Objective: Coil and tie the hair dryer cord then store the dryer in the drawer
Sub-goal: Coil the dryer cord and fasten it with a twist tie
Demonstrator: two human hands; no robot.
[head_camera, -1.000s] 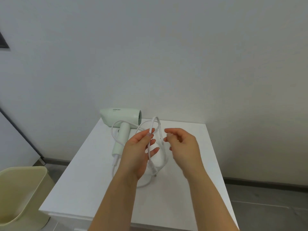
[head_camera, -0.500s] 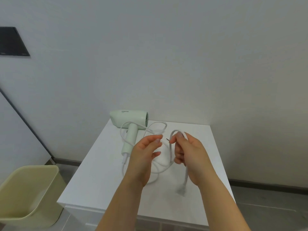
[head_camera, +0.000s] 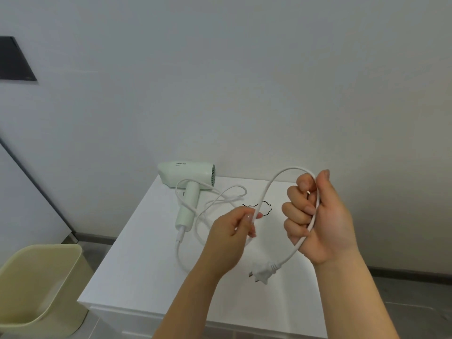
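Observation:
A pale green hair dryer lies at the back left of the white cabinet top, handle pointing toward me. Its white cord runs in loose loops across the top and arcs up between my hands. My right hand grips the cord near its end, and the white plug hangs below that hand above the cabinet. My left hand pinches the cord lower on the arc. A thin black tie lies on the top between my hands.
A pale yellow bin stands on the floor left of the cabinet. A white wall rises right behind it, with a dark panel at upper left. Grey floor shows at the right.
My right hand has taken the cord end and lifted it up and to the right, so the plug now hangs free. My left hand has shifted to pinch the cord lower down.

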